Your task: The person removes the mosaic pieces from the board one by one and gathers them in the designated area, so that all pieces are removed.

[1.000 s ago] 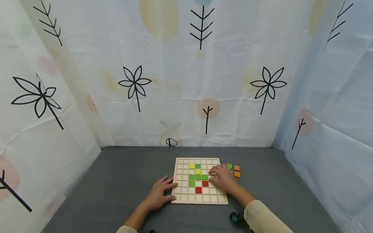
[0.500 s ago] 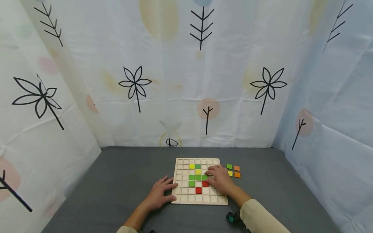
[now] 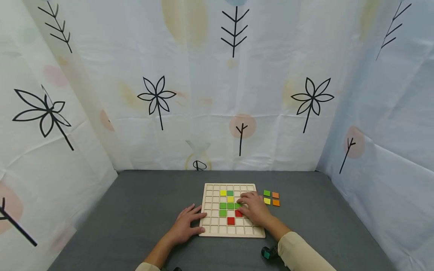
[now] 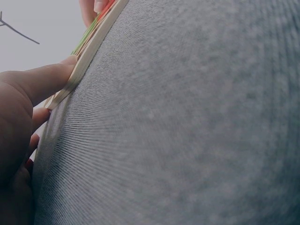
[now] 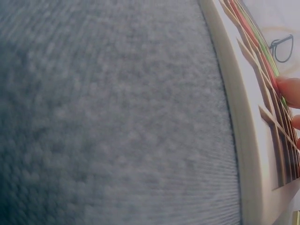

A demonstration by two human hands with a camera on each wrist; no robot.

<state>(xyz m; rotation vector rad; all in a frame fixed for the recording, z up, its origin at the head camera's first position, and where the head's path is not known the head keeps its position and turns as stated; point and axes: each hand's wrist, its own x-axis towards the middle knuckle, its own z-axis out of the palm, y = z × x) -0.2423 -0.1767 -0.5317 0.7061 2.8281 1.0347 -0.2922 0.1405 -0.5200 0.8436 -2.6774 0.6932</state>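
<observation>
A wooden grid board (image 3: 251,230) lies on the table with yellow, green and red square tiles set in its cells. My left hand (image 3: 183,226) rests at the board's left edge, its fingers spread and its thumb by the front corner. Over the right half of the board, my right hand (image 3: 256,210) reaches in with loosely bent fingers. Its fingertips touch the tiles near a green tile (image 3: 237,206) and a red tile (image 3: 239,213), partly covering both. In the right wrist view the thumb (image 5: 290,91) is against the red tile strip. Another red tile (image 3: 231,221) sits nearer the front.
Right of the board lie loose tiles: one green (image 3: 266,193), one yellow (image 3: 267,201) and two orange, such as the nearer orange tile (image 3: 276,203). The dark grey table (image 3: 152,195) is enclosed by patterned white curtains (image 3: 203,75).
My right hand has moved a little to the left across the board, onto the green and red tiles, uncovering the loose yellow tile. The left hand has stayed put.
</observation>
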